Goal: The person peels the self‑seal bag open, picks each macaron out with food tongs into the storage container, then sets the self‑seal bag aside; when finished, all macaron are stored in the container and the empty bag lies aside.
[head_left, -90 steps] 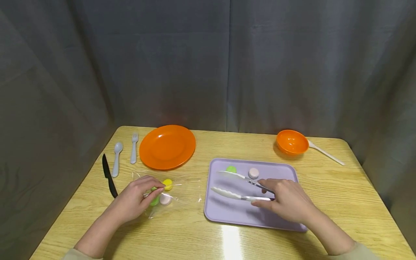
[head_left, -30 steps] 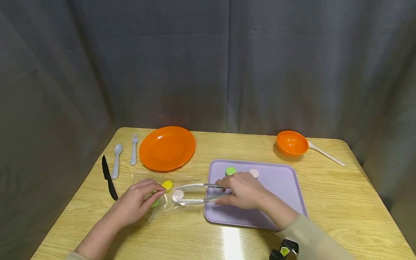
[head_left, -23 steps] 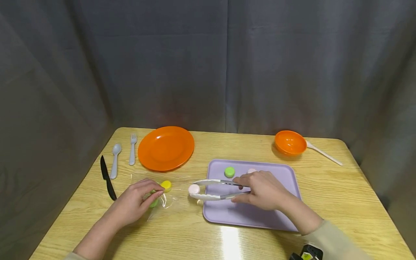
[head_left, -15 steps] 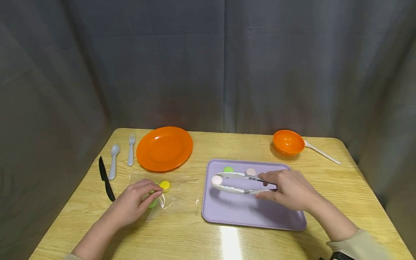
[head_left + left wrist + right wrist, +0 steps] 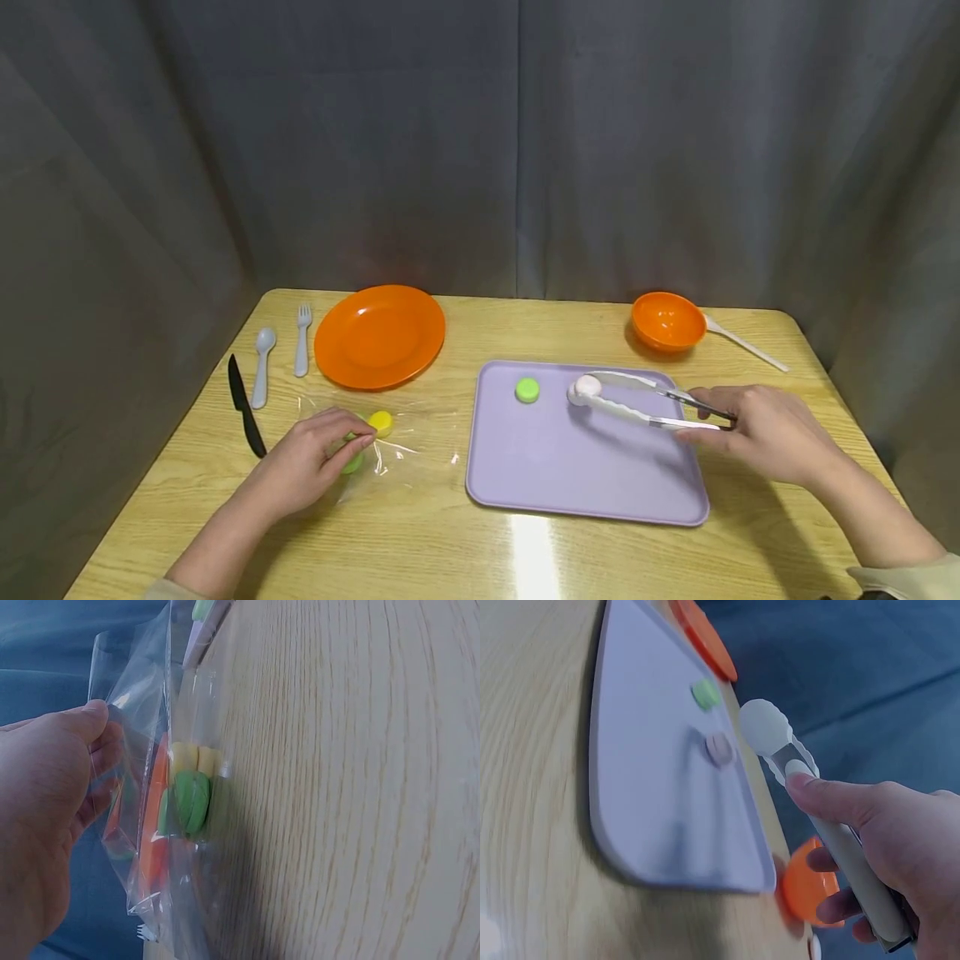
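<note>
Wooden table [image 5: 375, 542], left hand [image 5: 315, 454] pinching a clear bag [image 5: 408, 450], right hand [image 5: 776, 435] gripping tongs [image 5: 622, 410] above a lilac tray [image 5: 547, 458]

Light wood-grain table [image 5: 375, 542], corners rounded at the back. Grey curtain [image 5: 360, 167] behind it and along both sides; reads blue in the wrist views. Back left: orange plate [image 5: 380, 337], flat, round, small glare near its far rim. Left of it, in order: pale grey fork [image 5: 302, 340], tines toward the curtain; matching spoon [image 5: 262, 367], bowl end same way; black knife [image 5: 243, 404], slanted, blade end away, nearest the left edge. All three apart. Back right: orange bowl [image 5: 667, 322], upright. White utensil [image 5: 750, 345] runs out from behind it, angled toward the right edge; other end hidden, can't tell the type. Bright glare patch [image 5: 534, 550] at front centre.
</note>
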